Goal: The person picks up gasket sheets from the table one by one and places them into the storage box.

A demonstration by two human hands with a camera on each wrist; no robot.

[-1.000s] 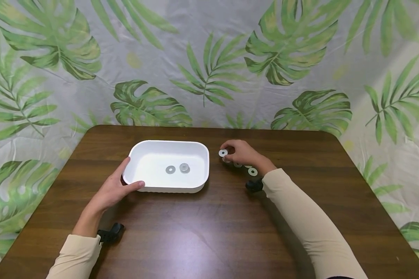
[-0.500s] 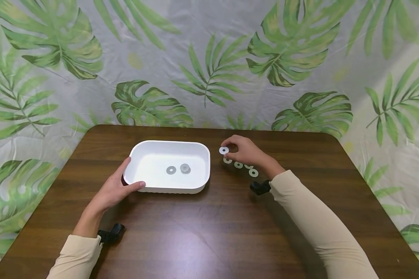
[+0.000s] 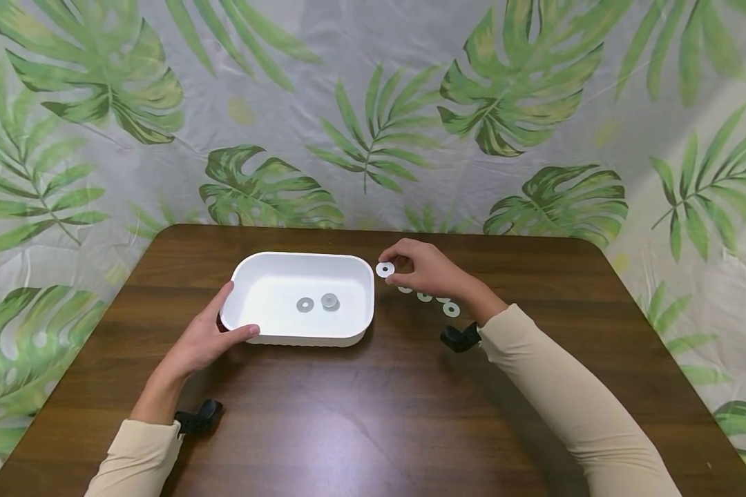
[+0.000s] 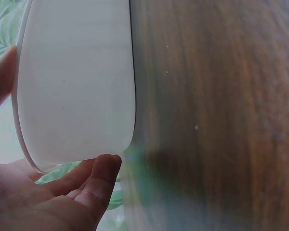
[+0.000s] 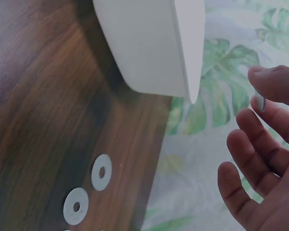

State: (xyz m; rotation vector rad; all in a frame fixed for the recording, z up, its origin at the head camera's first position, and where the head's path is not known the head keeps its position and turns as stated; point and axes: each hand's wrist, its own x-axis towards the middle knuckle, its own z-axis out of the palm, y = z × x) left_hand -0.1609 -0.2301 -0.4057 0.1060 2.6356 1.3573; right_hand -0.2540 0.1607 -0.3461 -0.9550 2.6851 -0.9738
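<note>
A white rectangular tub (image 3: 307,340) stands on the table, and my left hand (image 3: 199,342) holds its left end. The left thumb lies on the front rim; in the left wrist view the fingers (image 4: 103,178) touch the tub's outer wall. Inside lie a flat metal washer (image 3: 300,308) and, to its right, what looks like a small stack of washers (image 3: 330,299). Just off the tub's right rim, my right hand (image 3: 435,270) pinches another washer (image 3: 380,271) between thumb and finger, seen nearly edge-on in the right wrist view, above the table.
Several loose washers lie in a row under and beside the right hand, the nearest washer (image 3: 446,312) by its wrist. The brown wooden table (image 3: 348,414) ends at a leaf-patterned cloth (image 3: 373,103) behind. Each wrist wears a black camera (image 3: 202,416).
My right hand has lifted the washer off the row and moved it left, close to the tub's right rim. The left hand and tub have stayed in place.
</note>
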